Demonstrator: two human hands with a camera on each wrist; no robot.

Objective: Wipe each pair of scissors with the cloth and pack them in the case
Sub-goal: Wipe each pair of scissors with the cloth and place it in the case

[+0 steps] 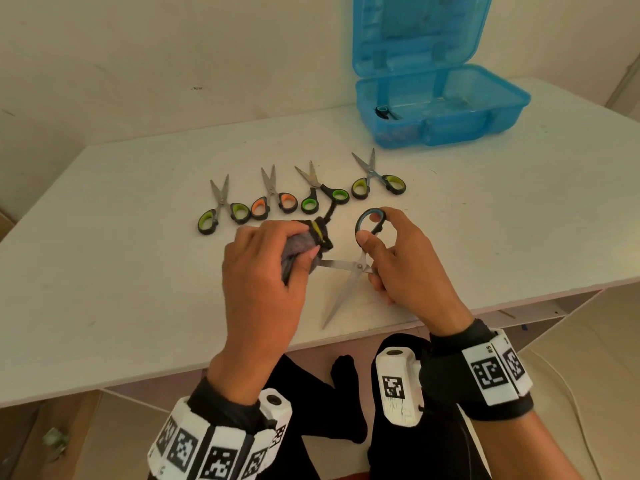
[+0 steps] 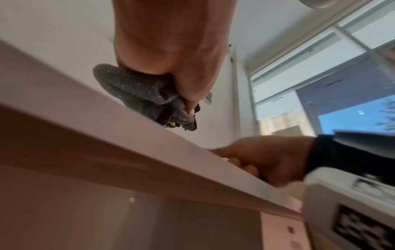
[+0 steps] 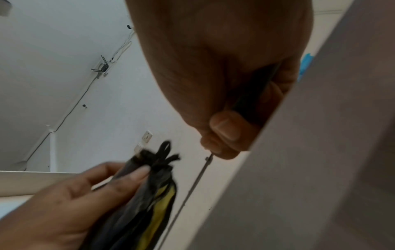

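Observation:
My right hand (image 1: 388, 258) grips the handles of a pair of blue-handled scissors (image 1: 349, 271), its blades spread wide above the table's front edge. My left hand (image 1: 266, 268) bunches a grey cloth (image 1: 298, 249) with a black and yellow trim round one blade. In the left wrist view the cloth (image 2: 136, 93) sticks out under my palm. In the right wrist view my right hand (image 3: 224, 133) curls round a dark handle above a blade (image 3: 192, 187). The open blue case (image 1: 440, 109) stands at the back right with one pair of scissors (image 1: 386, 112) inside.
Several scissors lie in a row on the white table (image 1: 121, 237): a yellow-green pair (image 1: 223, 213), an orange pair (image 1: 275, 199), a green pair (image 1: 322, 192) and another yellow-green pair (image 1: 377, 178). The table's front edge runs just under my wrists.

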